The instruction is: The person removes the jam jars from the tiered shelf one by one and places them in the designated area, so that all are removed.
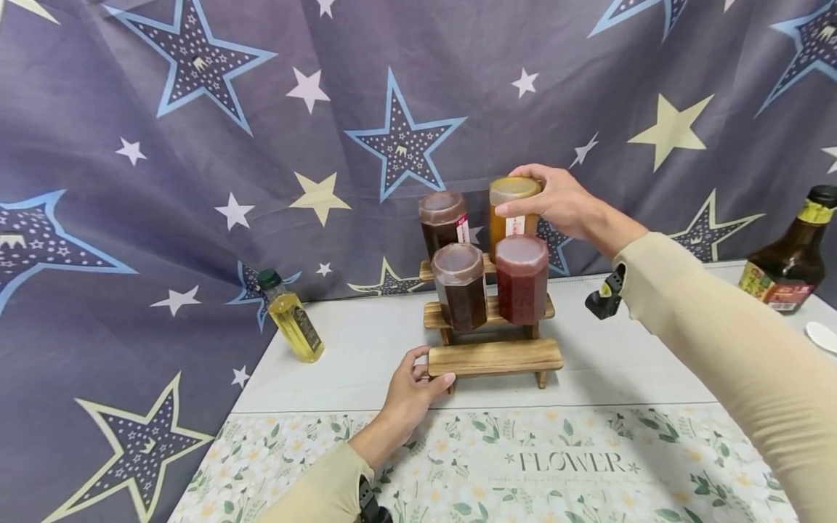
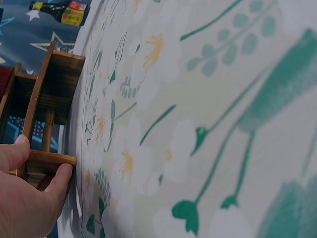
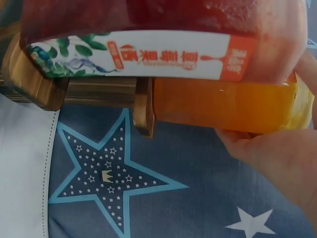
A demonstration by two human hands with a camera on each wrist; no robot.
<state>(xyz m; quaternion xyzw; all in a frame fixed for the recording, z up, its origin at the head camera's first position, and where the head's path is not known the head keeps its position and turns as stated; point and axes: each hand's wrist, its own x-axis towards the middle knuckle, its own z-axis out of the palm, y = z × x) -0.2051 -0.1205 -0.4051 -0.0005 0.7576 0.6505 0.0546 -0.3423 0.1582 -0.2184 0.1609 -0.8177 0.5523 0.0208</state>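
Observation:
A three-step wooden rack (image 1: 495,357) stands on the table. Its top step bears a dark brown jar (image 1: 444,221) and an orange jar (image 1: 512,211). On the middle step stand another brown jar (image 1: 460,285) and a red jar (image 1: 521,277). My right hand (image 1: 552,200) grips the orange jar (image 3: 228,106) by its lid from the right. My left hand (image 1: 414,388) pinches the left end of the bare bottom step (image 2: 49,159) between thumb and fingers.
A small bottle of yellow oil (image 1: 292,317) stands at the table's left edge. At the far right is a dark sauce bottle (image 1: 790,256) beside a white dish (image 1: 823,336). A flowered mat (image 1: 523,465) covers the near table. A starred cloth hangs behind.

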